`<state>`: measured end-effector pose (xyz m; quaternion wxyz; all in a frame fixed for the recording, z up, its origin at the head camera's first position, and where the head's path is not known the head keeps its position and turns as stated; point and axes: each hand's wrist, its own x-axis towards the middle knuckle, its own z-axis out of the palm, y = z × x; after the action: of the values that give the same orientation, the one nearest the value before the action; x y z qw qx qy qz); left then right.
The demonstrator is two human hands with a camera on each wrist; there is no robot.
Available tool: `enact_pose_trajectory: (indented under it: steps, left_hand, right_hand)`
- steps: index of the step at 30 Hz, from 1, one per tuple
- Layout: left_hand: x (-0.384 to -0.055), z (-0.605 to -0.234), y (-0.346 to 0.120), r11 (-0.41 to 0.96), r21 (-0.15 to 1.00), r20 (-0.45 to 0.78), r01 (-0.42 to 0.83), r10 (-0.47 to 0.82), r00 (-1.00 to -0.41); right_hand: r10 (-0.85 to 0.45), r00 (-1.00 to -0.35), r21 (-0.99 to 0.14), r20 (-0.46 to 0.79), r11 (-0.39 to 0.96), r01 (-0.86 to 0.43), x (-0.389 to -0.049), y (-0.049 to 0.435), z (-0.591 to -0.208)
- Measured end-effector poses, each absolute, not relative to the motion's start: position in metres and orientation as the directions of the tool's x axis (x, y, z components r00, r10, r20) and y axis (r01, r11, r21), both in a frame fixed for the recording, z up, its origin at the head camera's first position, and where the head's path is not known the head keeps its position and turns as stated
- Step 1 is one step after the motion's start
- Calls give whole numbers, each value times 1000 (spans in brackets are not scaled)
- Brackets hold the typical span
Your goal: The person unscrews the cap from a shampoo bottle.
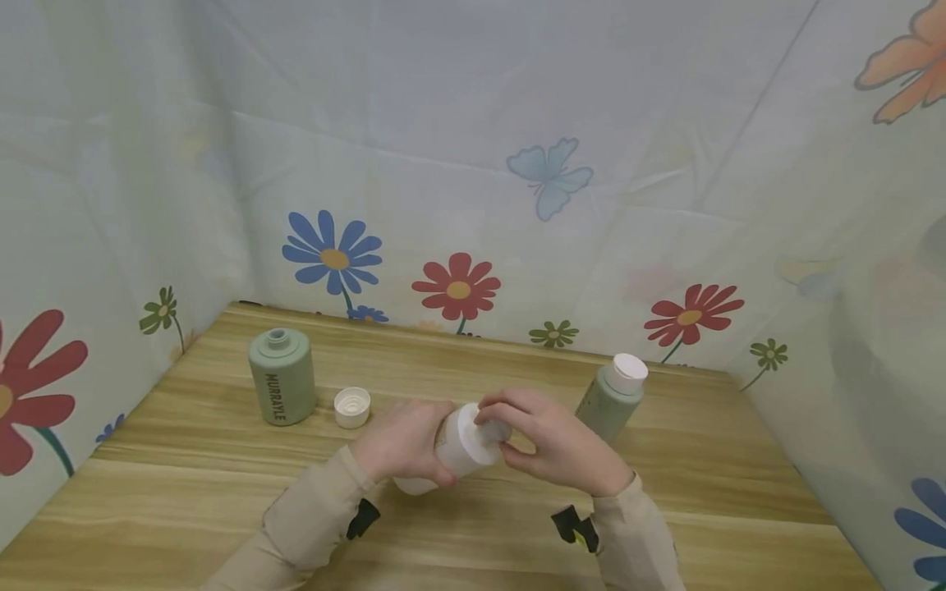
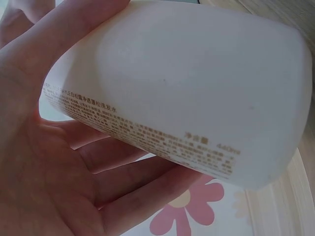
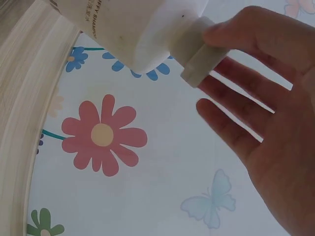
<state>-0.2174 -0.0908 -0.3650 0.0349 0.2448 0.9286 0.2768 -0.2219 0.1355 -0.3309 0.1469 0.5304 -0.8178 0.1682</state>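
Your white, rounded plastic bottle (image 2: 197, 88) tilts over the wood-grained table (image 1: 222, 509). Your left hand (image 1: 402, 443) curls round its body; your right hand (image 1: 557, 447) pinches its pale cylindrical cap (image 3: 199, 54). Leftward, a loose white round cap (image 1: 351, 407) sits beside an uncapped green cylindrical bottle (image 1: 288, 384); a white-capped green bottle (image 1: 610, 402) stands rightward.

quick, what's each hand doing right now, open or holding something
Left hand: holding the white bottle.
Right hand: pinching the cap at the bottle's end, thumb against fingers.
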Motion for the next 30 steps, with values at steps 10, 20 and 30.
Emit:
enact_pose_trajectory:
  steps: [10, 20, 30]
  left_hand:
    - [-217, -363, -91, 733, 524, 74, 434, 469, -880]
    - [-216, -363, -90, 737, 510, 86, 445, 471, -878]
    - [-215, -365, -88, 728, 518, 71, 448, 486, -871]
  right_hand:
    - [-776, -492, -152, 395, 473, -868, -219, 133, -331]
    - [-721, -587, -127, 368, 587, -800, -219, 133, -333]
    - [-797, -458, -47, 394, 480, -876, -216, 138, -325]
